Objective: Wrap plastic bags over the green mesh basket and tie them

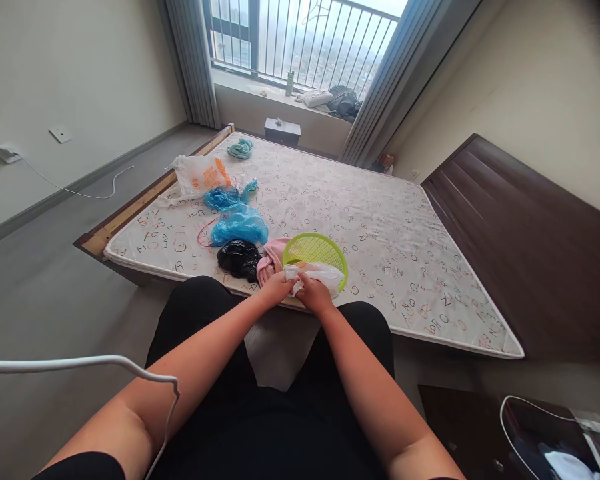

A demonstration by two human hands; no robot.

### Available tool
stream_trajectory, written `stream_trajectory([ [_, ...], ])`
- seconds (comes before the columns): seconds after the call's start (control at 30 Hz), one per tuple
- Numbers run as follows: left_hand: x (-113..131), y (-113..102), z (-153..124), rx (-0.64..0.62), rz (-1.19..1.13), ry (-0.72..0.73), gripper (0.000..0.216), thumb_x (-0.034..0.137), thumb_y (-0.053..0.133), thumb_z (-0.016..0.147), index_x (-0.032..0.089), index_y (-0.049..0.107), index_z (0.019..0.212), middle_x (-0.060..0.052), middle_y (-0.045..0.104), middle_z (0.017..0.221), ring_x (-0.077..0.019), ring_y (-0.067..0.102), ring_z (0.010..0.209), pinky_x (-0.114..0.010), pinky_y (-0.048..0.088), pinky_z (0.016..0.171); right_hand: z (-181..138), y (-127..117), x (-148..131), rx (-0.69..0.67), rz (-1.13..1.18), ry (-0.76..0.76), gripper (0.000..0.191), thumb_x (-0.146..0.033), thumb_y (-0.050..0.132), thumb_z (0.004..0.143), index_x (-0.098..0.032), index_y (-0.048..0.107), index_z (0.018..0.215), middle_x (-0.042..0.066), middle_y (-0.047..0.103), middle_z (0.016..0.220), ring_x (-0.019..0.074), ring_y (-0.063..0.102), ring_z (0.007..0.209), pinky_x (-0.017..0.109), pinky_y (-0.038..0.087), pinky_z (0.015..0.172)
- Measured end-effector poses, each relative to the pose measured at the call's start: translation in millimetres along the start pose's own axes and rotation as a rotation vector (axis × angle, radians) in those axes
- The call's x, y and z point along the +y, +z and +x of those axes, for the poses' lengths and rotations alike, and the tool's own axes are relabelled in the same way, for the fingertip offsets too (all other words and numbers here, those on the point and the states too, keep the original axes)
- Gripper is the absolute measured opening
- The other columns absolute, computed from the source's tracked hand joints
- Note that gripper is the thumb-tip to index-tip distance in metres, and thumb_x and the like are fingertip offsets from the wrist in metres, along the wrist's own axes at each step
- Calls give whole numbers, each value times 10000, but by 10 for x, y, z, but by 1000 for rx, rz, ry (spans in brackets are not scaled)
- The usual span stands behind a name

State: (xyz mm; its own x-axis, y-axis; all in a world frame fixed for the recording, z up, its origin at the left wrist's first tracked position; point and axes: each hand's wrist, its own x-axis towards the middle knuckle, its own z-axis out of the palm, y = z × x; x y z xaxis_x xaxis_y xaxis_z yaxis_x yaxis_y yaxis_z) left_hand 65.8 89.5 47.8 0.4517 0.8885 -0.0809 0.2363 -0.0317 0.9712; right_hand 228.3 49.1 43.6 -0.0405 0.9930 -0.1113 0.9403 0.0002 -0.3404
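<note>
A pale, letter-printed mattress (385, 220) is seen from its near edge, with a row of bags and soft goods laid along its left half. At the left, a white carrier bag with orange print (200, 179) is set down near the wooden bed frame; whether anything is held in it cannot be told. Beside it, two crumpled blue bags are seen, a farther blue bag (223, 198) and a nearer blue bag (240, 227), the nearer one puffed out, its contents hidden. Beyond them, a teal bundle (241, 149) is left near the far corner. Closer in, a shiny black bag (239, 259) is bunched up, its inside not shown, and a folded pink cloth (275, 252) is placed just beside it.

Next, at the near edge, the left hand (277, 288) is closed, with thin plastic pinched at its fingertips. A small white plastic bag (326, 275) is held between both hands, in front of the green basket. The right hand (314, 293) is likewise closed on the plastic; exact finger placement is too small to be made out. The green mesh basket (314, 247) is tilted toward the viewer, its lower part covered by the bag, so its contents cannot be fully seen.

The step in hand is judged to be the handling of this bag; for the next move, a light two-handed grip seems called for, with the plastic kept from being snagged on the basket's rim.
</note>
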Motion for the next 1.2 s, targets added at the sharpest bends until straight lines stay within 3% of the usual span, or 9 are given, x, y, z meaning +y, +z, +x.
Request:
stream_trajectory([
  [0.3,-62,-16,56,29,-85,-33,173,243,536,916,181,660,812,12,547,549,-158,509,530,-290,441,589,21,28,26,-18,7,2,690,-290,661,862,-288,461,1522,82,748,1185,268,699,1059,315,476,841],
  [0.73,-47,-28,16,-8,65,-20,216,280,519,939,186,671,817,-5,595,585,-168,563,579,-289,487,614,28,21,-7,-43,6,19,648,-294,672,850,-284,507,1476,77,747,1182,263,697,1044,309,468,833],
  [1.0,-64,-43,43,-86,189,38,264,325,527,922,174,654,746,-56,669,697,-224,634,751,-324,515,767,24,41,-24,-76,11,17,453,-323,663,867,-229,601,1306,85,754,1120,264,702,1025,302,465,803],
  [1.1,-56,-40,38,-66,168,78,194,281,563,891,176,691,790,-72,706,770,-253,657,842,-339,506,847,20,56,-33,-81,8,24,343,-334,653,871,-206,636,1189,96,755,1074,270,707,1005,310,469,795],
  [1.2,-70,-28,31,-32,118,97,162,245,604,863,188,682,732,-73,685,727,-254,654,797,-343,505,823,17,65,-38,-79,11,18,304,-334,643,874,-204,640,1149,97,753,1068,277,708,1006,322,477,796],
])
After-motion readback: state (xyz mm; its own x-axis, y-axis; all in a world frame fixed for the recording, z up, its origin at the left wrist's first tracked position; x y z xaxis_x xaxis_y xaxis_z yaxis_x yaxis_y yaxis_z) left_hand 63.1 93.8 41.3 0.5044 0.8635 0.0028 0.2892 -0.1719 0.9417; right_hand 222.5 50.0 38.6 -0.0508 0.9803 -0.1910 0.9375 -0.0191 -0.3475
